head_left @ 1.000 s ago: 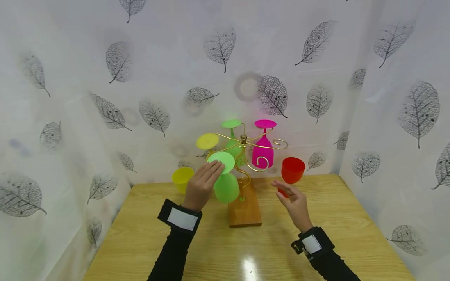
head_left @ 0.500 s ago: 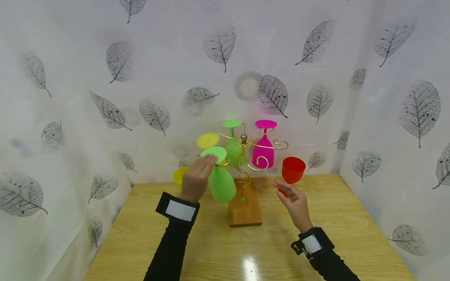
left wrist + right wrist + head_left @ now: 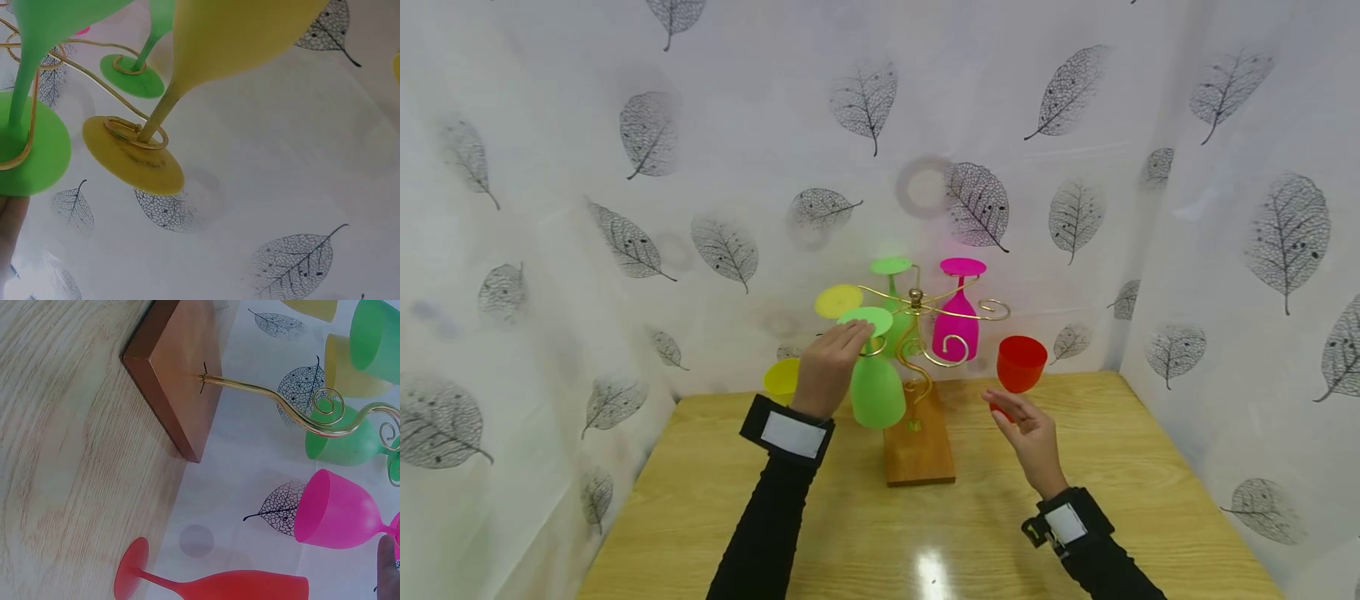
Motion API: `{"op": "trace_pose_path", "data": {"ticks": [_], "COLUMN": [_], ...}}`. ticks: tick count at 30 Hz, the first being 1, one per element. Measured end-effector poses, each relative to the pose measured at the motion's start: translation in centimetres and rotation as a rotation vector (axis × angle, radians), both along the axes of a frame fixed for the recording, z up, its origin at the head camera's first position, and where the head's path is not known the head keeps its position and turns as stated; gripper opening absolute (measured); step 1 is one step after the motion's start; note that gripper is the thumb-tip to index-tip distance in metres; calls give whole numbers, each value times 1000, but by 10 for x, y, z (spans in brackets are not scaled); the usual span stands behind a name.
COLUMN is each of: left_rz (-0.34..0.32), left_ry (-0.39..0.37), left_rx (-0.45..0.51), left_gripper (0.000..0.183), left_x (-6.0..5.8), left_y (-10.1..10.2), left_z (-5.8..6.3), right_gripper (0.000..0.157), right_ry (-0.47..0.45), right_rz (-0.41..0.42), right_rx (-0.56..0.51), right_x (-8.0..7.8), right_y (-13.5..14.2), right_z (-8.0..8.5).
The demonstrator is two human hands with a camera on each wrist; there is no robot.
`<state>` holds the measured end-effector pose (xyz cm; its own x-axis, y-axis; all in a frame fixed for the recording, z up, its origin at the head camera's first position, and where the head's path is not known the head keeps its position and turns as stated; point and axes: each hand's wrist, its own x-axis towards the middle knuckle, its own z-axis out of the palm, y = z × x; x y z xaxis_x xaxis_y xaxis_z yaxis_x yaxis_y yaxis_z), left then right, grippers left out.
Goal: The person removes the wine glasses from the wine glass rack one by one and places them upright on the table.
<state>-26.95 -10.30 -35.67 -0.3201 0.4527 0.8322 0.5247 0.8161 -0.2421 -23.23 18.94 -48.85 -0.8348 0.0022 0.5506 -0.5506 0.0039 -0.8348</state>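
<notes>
An upside-down green goblet [image 3: 877, 392] is at the front left of a gold wire rack [image 3: 916, 302], its stem within a hook. My left hand [image 3: 827, 371] pinches the edge of its round foot; the thumb is hidden. In the left wrist view, a fingertip [image 3: 12, 219] touches that green foot [image 3: 44, 153], and the gold wire curls by the stem. My right hand [image 3: 1030, 437] is held over the table with thumb and fingers apart, holding nothing. Just beyond it a red goblet [image 3: 1022, 364] stands upright, its lower part mostly behind the fingers.
Yellow [image 3: 838, 301], pink [image 3: 957, 329] and another green goblet [image 3: 891, 266] hang upside down on the rack. A yellow cup bowl [image 3: 781, 379] shows left of my left hand. The rack's wooden base [image 3: 919, 454] rests on the table [image 3: 737, 533]; a leaf-patterned curtain [image 3: 775, 125] stands behind.
My left hand moved the green goblet left, then slightly up and back right; the wire hook now shows at its stem. My right hand has stayed in place.
</notes>
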Motion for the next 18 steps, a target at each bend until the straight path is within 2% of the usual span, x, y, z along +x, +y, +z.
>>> {"op": "trace_pose_path", "data": {"ticks": [5, 12, 18], "left_rz": [-15, -55, -77], "left_ry": [10, 23, 17], "left_rx": [-26, -78, -82], "left_gripper": [28, 29, 32], "left_x": [1, 10, 17], "left_y": [7, 19, 22], "left_z": [0, 1, 0], "right_gripper": [34, 34, 34], "right_ry": [7, -17, -30], "right_rz": [8, -6, -14], "right_rx": [-16, -8, -7], "right_x": [0, 2, 4], "right_y": [1, -1, -1], "right_z": [-1, 2, 3]}}
